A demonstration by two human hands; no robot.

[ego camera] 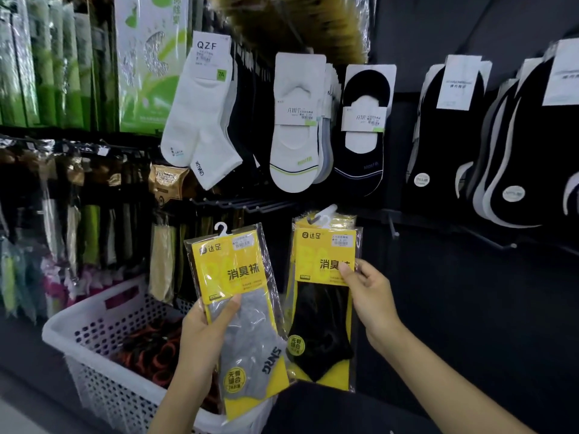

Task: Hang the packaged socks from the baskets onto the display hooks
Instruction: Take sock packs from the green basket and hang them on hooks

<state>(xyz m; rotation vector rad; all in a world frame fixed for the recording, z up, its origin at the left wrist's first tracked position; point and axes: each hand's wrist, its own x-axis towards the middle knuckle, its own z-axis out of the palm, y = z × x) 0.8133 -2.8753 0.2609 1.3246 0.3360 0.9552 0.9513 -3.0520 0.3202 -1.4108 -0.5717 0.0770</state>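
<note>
Sock wall (470, 308); packs (250, 333) (319, 324) (two) in hands (203, 333) (369, 296)

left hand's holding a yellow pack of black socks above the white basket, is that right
Not quite. In the head view the yellow pack in the left hand holds grey socks, not black. The black sock pack is the one the right hand pinches. The left hand's pack is above the white basket, as you said.

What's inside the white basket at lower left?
A pile of dark and orange-red items lies in the white basket; their kind is unclear. The left hand and its grey sock pack hide the right part.
</note>
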